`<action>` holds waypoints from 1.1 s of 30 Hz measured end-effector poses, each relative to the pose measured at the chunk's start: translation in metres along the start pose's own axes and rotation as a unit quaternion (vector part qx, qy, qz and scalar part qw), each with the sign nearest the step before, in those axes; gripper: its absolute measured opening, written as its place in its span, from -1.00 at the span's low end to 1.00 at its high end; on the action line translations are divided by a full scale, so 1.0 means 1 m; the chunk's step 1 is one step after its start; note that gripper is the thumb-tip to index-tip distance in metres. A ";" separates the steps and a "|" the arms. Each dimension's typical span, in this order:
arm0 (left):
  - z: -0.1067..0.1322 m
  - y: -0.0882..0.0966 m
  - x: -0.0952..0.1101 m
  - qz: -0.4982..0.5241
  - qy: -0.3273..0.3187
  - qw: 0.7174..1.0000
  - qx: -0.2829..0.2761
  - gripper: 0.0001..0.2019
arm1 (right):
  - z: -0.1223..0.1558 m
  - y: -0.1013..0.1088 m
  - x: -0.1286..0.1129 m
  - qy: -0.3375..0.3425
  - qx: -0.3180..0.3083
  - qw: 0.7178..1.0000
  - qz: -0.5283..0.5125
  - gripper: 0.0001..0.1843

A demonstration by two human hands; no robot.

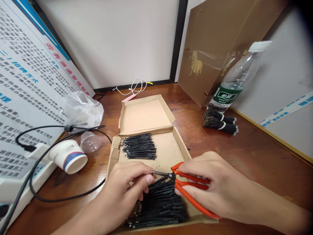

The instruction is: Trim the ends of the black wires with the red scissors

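My right hand (207,182) grips a pair of scissors (193,187) with orange-red handles, its fingers in the loops. The dark blades point left and meet the fingertips of my left hand (132,186). Those fingers are pinched together; a short black wire seems to be between them, mostly hidden. Below both hands lies a large pile of black wires (163,205) in an open cardboard box (183,143). A smaller, neatly lined-up stack of black wires (139,146) rests in the box's far left part, its ends silvery. Tiny dark bits are scattered on the cardboard beside it.
Right of the box, tied bundles of black wire (220,122) lie before a water bottle (228,85) and a brown carton (207,49). At left are a tipped paper cup (68,156), a clear plastic cup (91,142), a plastic bag (84,109) and a looping black cable (66,199).
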State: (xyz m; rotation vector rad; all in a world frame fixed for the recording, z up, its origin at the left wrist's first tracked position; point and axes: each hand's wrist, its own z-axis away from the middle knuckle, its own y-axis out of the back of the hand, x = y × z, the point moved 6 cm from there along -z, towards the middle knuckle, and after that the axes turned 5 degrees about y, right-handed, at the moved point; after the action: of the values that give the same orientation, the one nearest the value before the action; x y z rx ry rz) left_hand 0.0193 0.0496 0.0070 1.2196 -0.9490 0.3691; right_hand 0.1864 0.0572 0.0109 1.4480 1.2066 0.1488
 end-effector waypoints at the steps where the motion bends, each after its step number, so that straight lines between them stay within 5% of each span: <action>1: 0.000 0.000 0.001 -0.006 -0.009 1.000 0.003 -0.72 | 0.000 0.000 0.000 -0.001 -0.001 1.000 -0.002 -0.68; 5: -0.001 0.001 0.003 -0.012 -0.028 1.000 0.003 -0.72 | 0.001 0.000 0.001 0.009 -0.003 1.000 -0.007 -0.62; 17: -0.001 0.003 0.003 0.010 -0.021 1.000 0.003 -0.74 | 0.000 0.003 0.003 -0.003 0.022 1.000 0.020 -0.83; 33: 0.001 0.003 0.000 0.008 -0.006 1.000 0.021 -0.75 | 0.004 0.002 0.000 0.004 0.004 1.000 -0.002 -0.75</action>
State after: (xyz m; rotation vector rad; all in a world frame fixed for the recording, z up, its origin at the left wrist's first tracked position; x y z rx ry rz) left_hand 0.0176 0.0498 0.0090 1.2535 -0.9658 0.3972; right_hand 0.1900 0.0550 0.0118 1.4533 1.2177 0.1465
